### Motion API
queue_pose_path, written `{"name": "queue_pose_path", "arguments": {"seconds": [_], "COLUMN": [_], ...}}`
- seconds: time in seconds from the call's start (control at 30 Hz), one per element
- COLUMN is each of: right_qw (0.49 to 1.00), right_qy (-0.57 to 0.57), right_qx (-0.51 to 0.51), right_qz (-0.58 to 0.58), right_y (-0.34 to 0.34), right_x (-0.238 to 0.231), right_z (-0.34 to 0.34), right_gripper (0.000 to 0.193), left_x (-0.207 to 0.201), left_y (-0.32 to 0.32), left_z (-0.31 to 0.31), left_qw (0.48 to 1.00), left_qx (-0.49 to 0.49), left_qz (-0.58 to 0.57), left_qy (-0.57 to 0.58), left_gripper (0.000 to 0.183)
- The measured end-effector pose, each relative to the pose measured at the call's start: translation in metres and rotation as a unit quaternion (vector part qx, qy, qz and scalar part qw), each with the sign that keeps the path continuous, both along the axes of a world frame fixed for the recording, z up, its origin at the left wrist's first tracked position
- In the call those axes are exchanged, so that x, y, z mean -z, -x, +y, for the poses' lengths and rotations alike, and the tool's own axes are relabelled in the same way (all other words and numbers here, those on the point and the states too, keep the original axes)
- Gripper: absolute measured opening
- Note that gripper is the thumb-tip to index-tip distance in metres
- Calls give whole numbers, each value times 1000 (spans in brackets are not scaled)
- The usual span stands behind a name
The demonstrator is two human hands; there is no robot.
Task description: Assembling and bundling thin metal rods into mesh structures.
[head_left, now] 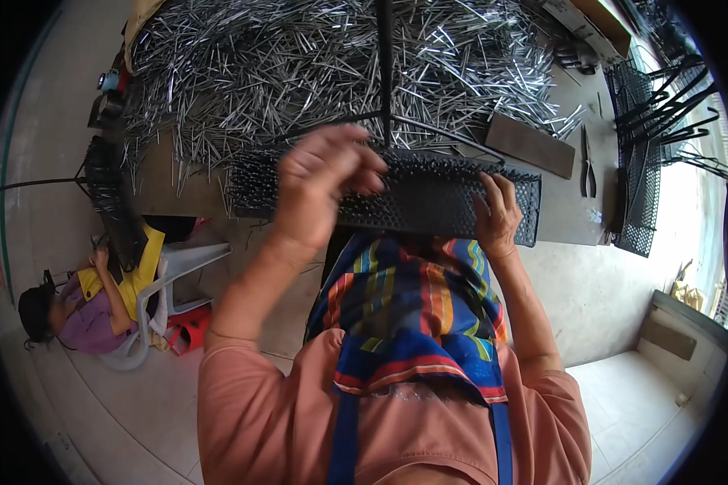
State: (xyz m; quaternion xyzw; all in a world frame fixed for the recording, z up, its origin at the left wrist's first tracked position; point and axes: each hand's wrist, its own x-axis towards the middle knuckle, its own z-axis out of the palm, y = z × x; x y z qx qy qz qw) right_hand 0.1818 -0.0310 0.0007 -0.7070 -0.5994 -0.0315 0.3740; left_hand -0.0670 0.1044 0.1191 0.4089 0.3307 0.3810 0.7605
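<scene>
In front of me lies a long black perforated metal tray (416, 212), with a dense band of small dark points along its far side. A black rod rises from its far side, with braces slanting to both sides. My left hand (323, 174) is raised over the tray's left half, fingers bent and blurred; I cannot make out anything in them. Toward the right end, my right hand (500, 212) grips the near edge, fingertips over the top. Behind the tray spreads a big heap of thin, shiny metal wire pieces (299, 65).
On the table's right are a flat brown block (531, 145) and dark pliers (588, 166). Black mesh racks with hooked rods (643, 153) stand farther right. At the left, a co-worker (97, 311) sits on a grey plastic chair (158, 295), beside another black piece (109, 194).
</scene>
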Motion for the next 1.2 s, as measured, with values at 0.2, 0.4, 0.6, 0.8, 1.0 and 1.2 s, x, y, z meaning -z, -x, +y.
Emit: {"name": "queue_pose_path", "arguments": {"seconds": [0.2,0.4,0.6,0.8,1.0,1.2], "right_qw": [988,989,991,988,988,984], "right_qy": [0,-19,46,109,63,102], "right_qx": [16,8,-15,-92,-6,32], "right_qz": [151,144,127,62,141,145], "right_y": [-3,-10,-11,-9,-15,-10], "right_x": [18,2,-3,-3,-10,28], "right_z": [11,19,26,22,14,-30], "right_gripper": [17,12,14,15,11,10], "left_x": [-5,17,22,74,100,162], "left_y": [12,6,-2,-2,-31,-31], "left_z": [38,51,90,168,193,207], "left_qw": [996,998,974,808,402,248], "left_qx": [-75,-66,-61,133,359,430], "left_qz": [11,14,142,346,383,344], "left_qy": [-41,-21,-167,-457,-750,-797], "left_gripper": [21,20,22,40,108,116]}}
